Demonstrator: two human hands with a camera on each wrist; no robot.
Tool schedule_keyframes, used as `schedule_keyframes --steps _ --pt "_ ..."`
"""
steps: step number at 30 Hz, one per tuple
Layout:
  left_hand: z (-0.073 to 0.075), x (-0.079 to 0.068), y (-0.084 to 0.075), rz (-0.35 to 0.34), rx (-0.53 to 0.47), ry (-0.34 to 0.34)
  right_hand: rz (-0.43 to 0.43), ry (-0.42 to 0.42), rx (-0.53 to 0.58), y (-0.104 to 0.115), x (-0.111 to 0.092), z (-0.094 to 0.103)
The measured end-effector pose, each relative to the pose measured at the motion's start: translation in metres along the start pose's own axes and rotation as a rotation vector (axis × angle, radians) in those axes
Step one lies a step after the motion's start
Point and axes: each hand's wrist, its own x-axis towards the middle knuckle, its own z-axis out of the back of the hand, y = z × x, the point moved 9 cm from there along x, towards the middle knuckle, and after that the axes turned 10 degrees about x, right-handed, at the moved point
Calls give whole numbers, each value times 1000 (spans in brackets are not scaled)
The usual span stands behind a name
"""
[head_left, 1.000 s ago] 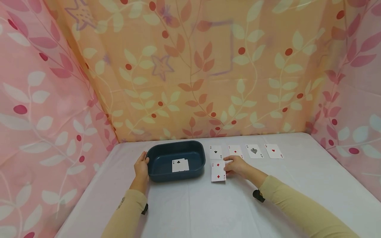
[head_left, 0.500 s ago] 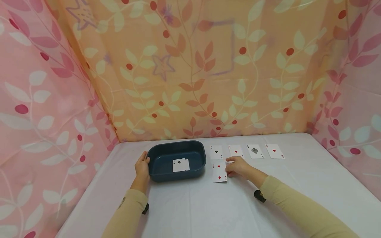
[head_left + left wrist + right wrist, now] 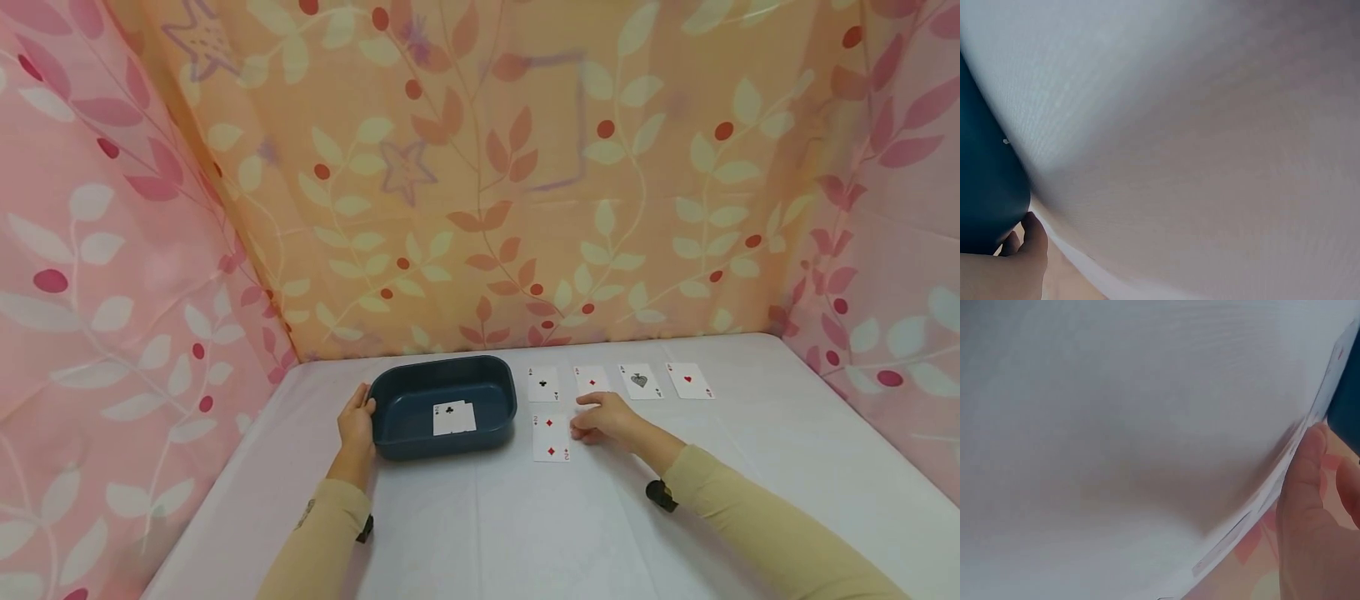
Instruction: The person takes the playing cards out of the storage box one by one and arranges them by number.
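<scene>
On the left, my left hand [image 3: 356, 419] grips the end of a dark blue plastic basin [image 3: 442, 446], its thumb at the rim. In the left wrist view the fingers [image 3: 1035, 234] lie against the basin wall. Inside the basin is a two of clubs [image 3: 447, 416], overlapping at least one more card. Just right of the basin a two of diamonds [image 3: 551, 439] lies face up on the table, below the ace of clubs [image 3: 543, 385]. My right hand [image 3: 606, 418] is beside that two's right edge, fingers loosely bent, holding nothing.
Along the back row lie an ace of diamonds [image 3: 591, 377], partly behind my right hand, an ace of spades [image 3: 640, 382] and an ace of hearts [image 3: 689, 381]. A white cloth covers the table [image 3: 540, 533]. Patterned curtains [image 3: 480, 167] stand behind and on both sides.
My right hand has let go of the two of diamonds and drawn slightly to the right. The card now lies flat. My left hand and the basin stay in place.
</scene>
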Motion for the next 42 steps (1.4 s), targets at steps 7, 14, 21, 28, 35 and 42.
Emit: schedule_keyframes --steps 7,14,21,28,35,42 --pt "2 -1 1 2 -11 -8 49 6 57 15 -1 -6" --pt "2 0 3 5 -12 -5 23 7 127 24 0 -17" --pt "4 0 3 14 -25 -17 43 38 196 34 2 -34" --pt "1 -1 2 15 -49 -10 58 58 241 42 2 -50" --pt "0 0 1 9 -50 -3 119 128 294 53 2 -72" --pt "-1 0 1 14 -48 -3 130 162 302 59 3 -94"
